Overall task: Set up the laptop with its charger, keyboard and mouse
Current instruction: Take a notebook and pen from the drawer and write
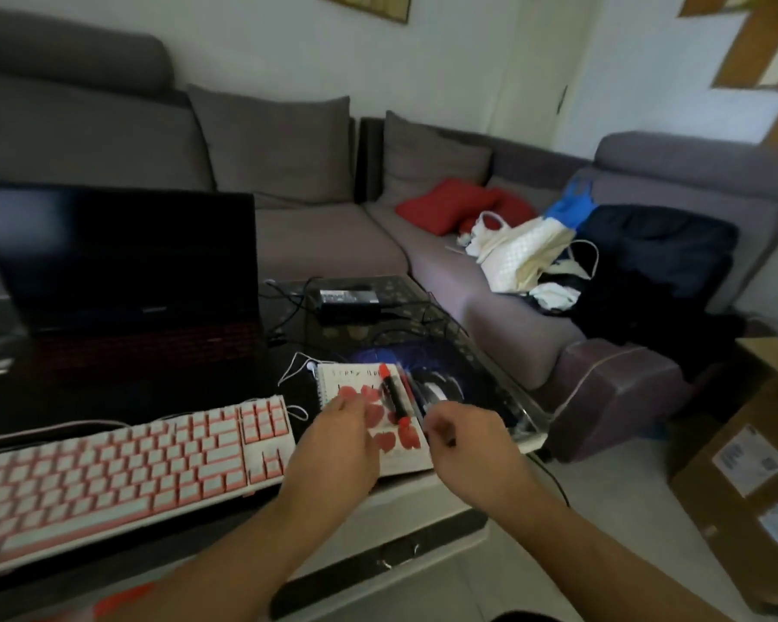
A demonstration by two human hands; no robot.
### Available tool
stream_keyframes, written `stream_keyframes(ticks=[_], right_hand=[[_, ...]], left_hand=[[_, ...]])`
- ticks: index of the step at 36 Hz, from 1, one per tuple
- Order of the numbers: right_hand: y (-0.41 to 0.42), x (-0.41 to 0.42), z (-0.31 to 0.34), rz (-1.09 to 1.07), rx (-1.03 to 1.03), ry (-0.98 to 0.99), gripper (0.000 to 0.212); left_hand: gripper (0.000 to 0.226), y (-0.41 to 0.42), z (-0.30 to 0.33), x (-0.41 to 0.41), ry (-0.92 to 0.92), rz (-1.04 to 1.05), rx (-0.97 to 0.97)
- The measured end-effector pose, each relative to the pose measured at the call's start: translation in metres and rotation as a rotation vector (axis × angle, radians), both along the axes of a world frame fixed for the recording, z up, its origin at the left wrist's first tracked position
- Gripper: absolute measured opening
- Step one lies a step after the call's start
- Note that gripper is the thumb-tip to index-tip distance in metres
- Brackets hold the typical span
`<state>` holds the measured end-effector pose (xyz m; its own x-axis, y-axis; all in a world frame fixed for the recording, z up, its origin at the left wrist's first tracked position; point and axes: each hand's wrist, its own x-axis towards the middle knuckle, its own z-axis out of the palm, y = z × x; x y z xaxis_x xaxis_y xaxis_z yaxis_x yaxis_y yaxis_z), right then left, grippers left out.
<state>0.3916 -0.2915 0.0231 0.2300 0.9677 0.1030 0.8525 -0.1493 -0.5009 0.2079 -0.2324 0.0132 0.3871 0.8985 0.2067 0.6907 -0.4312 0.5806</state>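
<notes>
Now both hands over notebook point(378, 419) right of keyboard point(122, 464): left hand point(340, 435) loosely curled, empty; right hand point(466, 430) pinching a pen point(416, 397). Laptop point(122, 271) open behind keyboard, charger point(349, 298) beyond, mouse point(434, 390) by notebook

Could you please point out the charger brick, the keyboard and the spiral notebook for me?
charger brick point(349, 299): head view, on the top face of the black brick.
keyboard point(122, 466): head view, on the middle rows of pink and white keys.
spiral notebook point(355, 380): head view, on the white cover near the top.
</notes>
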Motion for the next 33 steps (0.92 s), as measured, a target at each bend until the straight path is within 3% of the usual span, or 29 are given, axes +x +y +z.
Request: stream_keyframes(ticks=[2,5,9,14,19,24,27,29,33], right_hand=[[0.015,-0.007,0.009,-0.048,-0.038,0.063,0.019],[0.039,-0.019,0.008,-0.058,-0.088,0.118,0.045],[0.065,-0.027,-0.017,-0.077,-0.170,0.047,0.068],[0.074,-0.027,-0.041,-0.077,-0.235,-0.088,0.060],[0.079,-0.024,-0.042,-0.156,-0.123,-0.072,0.044],[0.080,-0.023,-0.036,-0.183,-0.056,-0.119,0.031],[0.082,-0.024,-0.036,-0.203,-0.019,-0.109,0.018],[0.085,-0.024,-0.039,-0.210,-0.002,-0.087,0.012],[0.090,-0.029,-0.040,-0.186,-0.013,0.071,0.014]], left_hand=[[0.035,0.010,0.002,-0.004,0.012,0.093,-0.098],[0.039,0.016,-0.005,-0.002,0.069,0.158,-0.256],[0.046,0.016,-0.018,0.009,0.159,0.237,-0.322],[0.058,0.026,-0.027,0.023,0.176,0.321,-0.337],[0.053,0.046,-0.033,0.028,-0.118,0.421,-0.511],[0.046,0.055,-0.030,0.035,-0.539,0.421,-0.692],[0.030,0.058,-0.030,0.034,-0.752,0.403,-0.871],[0.022,0.057,-0.030,0.034,-0.822,0.386,-0.916],[0.030,0.058,-0.036,0.034,-0.915,0.340,-0.944]])
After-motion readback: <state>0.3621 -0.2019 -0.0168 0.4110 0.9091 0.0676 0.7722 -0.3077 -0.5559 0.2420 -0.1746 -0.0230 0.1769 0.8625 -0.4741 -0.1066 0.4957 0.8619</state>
